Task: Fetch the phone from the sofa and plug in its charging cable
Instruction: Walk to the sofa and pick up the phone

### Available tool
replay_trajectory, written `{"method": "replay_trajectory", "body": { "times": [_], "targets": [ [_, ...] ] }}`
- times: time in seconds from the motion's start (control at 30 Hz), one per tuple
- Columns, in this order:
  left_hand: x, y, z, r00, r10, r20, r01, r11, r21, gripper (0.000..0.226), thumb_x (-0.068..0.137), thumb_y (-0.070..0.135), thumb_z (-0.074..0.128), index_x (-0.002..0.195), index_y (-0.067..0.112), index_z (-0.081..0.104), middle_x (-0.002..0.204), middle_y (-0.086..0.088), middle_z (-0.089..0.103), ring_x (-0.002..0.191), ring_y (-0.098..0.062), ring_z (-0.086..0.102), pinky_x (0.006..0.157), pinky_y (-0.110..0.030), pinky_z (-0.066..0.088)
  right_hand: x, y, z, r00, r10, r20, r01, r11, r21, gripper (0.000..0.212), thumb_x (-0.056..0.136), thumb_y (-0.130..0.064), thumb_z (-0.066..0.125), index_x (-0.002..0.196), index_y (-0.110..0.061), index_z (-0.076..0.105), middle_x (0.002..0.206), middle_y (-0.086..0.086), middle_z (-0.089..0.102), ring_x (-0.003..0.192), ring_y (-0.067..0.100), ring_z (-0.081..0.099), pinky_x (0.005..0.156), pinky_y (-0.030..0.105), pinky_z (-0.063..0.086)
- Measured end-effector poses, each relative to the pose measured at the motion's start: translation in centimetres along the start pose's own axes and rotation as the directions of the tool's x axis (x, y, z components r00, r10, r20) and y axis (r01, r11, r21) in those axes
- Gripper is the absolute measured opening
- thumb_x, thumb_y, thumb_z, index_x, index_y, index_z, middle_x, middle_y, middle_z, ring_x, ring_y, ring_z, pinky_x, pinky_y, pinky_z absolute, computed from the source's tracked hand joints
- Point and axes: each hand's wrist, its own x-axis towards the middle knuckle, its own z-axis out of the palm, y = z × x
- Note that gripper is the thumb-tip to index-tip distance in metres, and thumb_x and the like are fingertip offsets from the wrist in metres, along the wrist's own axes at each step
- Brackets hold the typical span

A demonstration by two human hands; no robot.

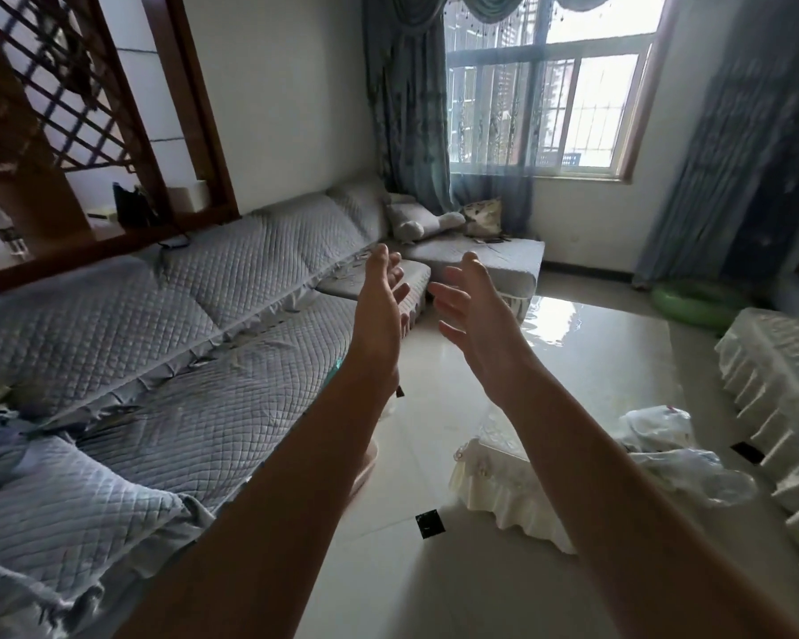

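Note:
A long grey quilted sofa runs along the left wall to a chaise under the window. A small dark flat object lies on top of the sofa back by the wooden ledge; I cannot tell if it is the phone. Small dark items also lie on the chaise, too small to identify. No charging cable is clearly visible. My left hand and my right hand are stretched out in the air in front of me, fingers apart, both holding nothing.
A low table with a cream frilled cover stands on the glossy tiled floor, with plastic bags beside it. A bigger cream-covered table is at the right. A green ring lies by the curtain. Pillows fill the sofa corner.

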Motion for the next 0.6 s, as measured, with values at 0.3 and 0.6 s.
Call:
{"method": "replay_trajectory", "body": {
  "times": [0.3, 0.6],
  "targets": [
    [15.0, -2.2, 5.9, 0.998, 0.062, -0.031, -0.061, 0.998, 0.024, 0.062, 0.098, 0.058, 0.024, 0.143, 0.021, 0.047, 0.154, -0.006, 0.043, 0.136, -0.022, 0.044, 0.111, -0.049, 0.032, 15.9, -0.8, -5.2, 0.998, -0.027, 0.054, 0.026, 1.0, 0.012, 0.059, 0.092, -0.055, 0.037, 0.137, -0.017, 0.044, 0.135, 0.005, 0.056, 0.121, 0.012, 0.05, 0.096, 0.033, 0.033],
    [26.3, -5.1, 7.1, 0.994, -0.041, -0.099, 0.035, 0.998, -0.061, 0.063, 0.098, 0.057, 0.026, 0.141, 0.017, 0.049, 0.145, -0.006, 0.051, 0.133, -0.025, 0.047, 0.111, -0.049, 0.031, 29.0, -0.5, -8.3, 0.994, 0.016, 0.104, -0.018, 1.0, 0.012, 0.061, 0.094, -0.054, 0.032, 0.142, -0.018, 0.041, 0.139, 0.007, 0.054, 0.13, 0.019, 0.046, 0.111, 0.04, 0.031]
  ]
}}
